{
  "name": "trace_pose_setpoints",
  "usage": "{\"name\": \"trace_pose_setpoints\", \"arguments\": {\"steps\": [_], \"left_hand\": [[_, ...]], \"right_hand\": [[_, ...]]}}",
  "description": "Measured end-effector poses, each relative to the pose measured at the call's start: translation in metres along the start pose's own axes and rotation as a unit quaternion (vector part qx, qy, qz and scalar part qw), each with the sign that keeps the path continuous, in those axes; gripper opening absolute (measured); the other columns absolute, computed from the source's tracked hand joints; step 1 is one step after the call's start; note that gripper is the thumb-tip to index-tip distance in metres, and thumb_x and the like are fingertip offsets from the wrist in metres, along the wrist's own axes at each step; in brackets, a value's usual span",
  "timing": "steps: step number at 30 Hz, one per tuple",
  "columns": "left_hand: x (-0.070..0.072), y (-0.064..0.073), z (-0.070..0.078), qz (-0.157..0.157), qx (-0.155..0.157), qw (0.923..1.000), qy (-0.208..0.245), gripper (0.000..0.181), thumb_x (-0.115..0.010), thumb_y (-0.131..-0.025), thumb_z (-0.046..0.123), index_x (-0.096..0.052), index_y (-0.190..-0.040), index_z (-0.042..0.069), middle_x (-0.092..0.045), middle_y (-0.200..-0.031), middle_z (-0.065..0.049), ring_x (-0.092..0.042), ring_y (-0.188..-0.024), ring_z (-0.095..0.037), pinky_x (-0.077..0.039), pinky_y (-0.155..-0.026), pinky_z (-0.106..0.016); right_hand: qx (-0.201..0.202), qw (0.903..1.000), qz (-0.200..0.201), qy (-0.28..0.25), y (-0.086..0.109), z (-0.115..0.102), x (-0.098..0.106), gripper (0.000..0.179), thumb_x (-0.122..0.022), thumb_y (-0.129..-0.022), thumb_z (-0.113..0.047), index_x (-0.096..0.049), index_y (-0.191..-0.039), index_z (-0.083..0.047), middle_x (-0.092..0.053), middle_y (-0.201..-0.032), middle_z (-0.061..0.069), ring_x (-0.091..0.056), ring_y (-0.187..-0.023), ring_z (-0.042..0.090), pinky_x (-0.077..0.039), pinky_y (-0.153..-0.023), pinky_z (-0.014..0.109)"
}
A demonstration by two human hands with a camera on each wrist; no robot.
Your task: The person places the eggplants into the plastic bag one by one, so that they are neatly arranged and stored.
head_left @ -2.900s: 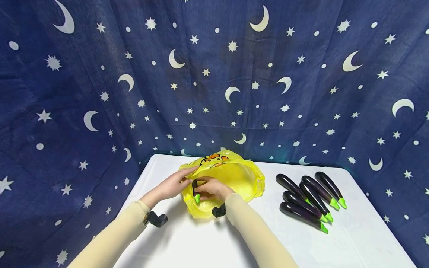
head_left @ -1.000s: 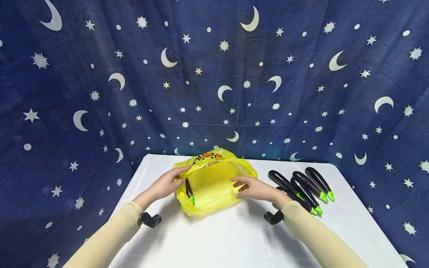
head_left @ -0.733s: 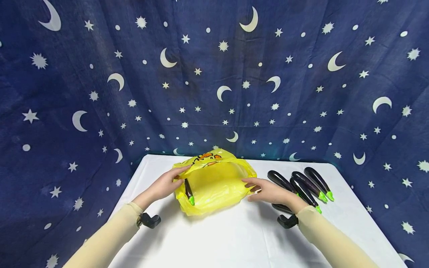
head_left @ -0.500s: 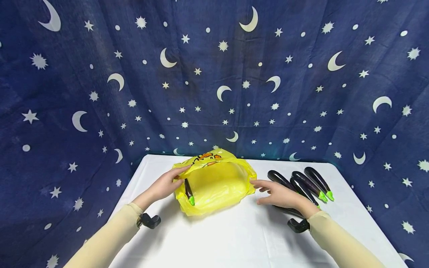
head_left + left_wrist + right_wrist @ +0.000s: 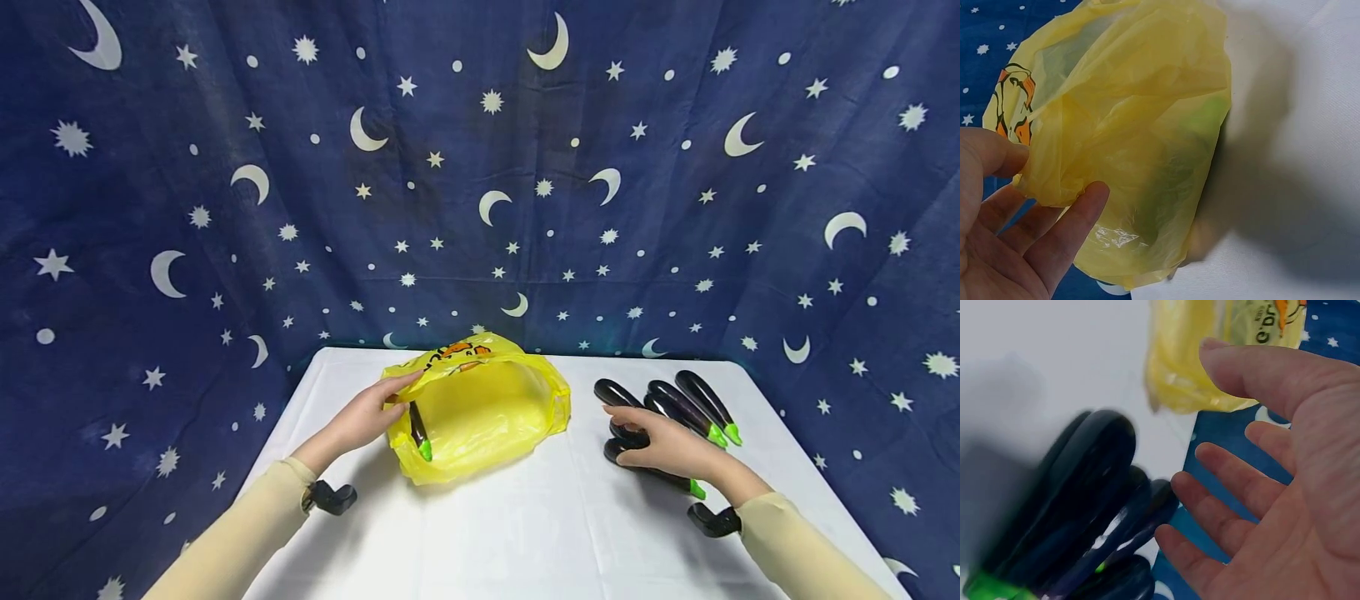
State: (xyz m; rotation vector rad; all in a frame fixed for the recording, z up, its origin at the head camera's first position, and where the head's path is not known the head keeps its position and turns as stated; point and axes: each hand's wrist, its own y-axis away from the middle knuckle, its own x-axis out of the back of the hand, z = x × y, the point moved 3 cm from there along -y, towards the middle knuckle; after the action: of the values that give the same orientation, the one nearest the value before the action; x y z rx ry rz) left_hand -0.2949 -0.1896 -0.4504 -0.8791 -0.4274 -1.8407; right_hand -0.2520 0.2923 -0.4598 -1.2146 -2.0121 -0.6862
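A yellow plastic bag [image 5: 480, 417] lies on its side with its mouth toward me. My left hand [image 5: 367, 417] holds the left part of its rim, and in the left wrist view the bunched film [image 5: 1054, 181] sits between thumb and fingers. Just inside the mouth, at the left, lies one dark eggplant [image 5: 418, 429] with a green stem. To the right, several glossy eggplants [image 5: 697, 392] lie in a cluster. My right hand [image 5: 675, 446] is over the nearest of them, fingers spread and holding nothing, partly hiding them; the right wrist view shows its palm beside the eggplants [image 5: 1085, 469].
A white cloth covers the table [image 5: 510, 533]. Behind and beside it hangs a dark blue curtain [image 5: 480, 208] with moons and stars. Each wrist wears a black camera mount [image 5: 333, 497].
My right hand let go of an eggplant inside the bag, withdrew, and moved right to the eggplant cluster. My left hand has stayed at the bag's rim.
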Motion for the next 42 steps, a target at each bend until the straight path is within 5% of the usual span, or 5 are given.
{"name": "trace_pose_setpoints", "arguments": {"steps": [15, 27, 42], "left_hand": [[0.004, 0.001, 0.003, -0.003, 0.006, 1.0, 0.003, 0.059, -0.059, -0.1, 0.005, -0.046, -0.156, 0.016, -0.048, -0.154, -0.01, -0.056, -0.125, -0.03, -0.046, -0.107, -0.051], [0.003, 0.002, 0.002, 0.002, -0.005, 1.0, -0.007, 0.059, -0.058, -0.1, 0.005, -0.046, -0.156, 0.016, -0.048, -0.155, -0.009, -0.054, -0.129, -0.032, -0.044, -0.108, -0.052], [0.001, 0.0, 0.004, -0.004, 0.0, 1.0, -0.003, 0.058, -0.058, -0.099, 0.004, -0.048, -0.155, 0.016, -0.05, -0.152, -0.01, -0.057, -0.124, -0.03, -0.047, -0.106, -0.051]], "right_hand": [[0.007, 0.9824, 0.029, 0.185, 0.023, 0.026, 0.002, 0.075, -0.087, -0.08, -0.022, -0.056, -0.148, -0.015, -0.057, -0.142, 0.017, -0.05, -0.131, 0.045, -0.045, -0.099, 0.064], [0.021, 0.9775, 0.058, 0.202, 0.037, 0.049, 0.0, 0.073, -0.086, -0.079, -0.017, -0.059, -0.146, -0.019, -0.062, -0.133, 0.015, -0.06, -0.121, 0.04, -0.051, -0.092, 0.057], [-0.027, 0.9782, 0.025, 0.204, 0.045, 0.061, -0.012, 0.071, -0.084, -0.082, -0.012, -0.058, -0.147, -0.026, -0.057, -0.138, 0.024, -0.064, -0.11, 0.042, -0.055, -0.076, 0.055]]}}
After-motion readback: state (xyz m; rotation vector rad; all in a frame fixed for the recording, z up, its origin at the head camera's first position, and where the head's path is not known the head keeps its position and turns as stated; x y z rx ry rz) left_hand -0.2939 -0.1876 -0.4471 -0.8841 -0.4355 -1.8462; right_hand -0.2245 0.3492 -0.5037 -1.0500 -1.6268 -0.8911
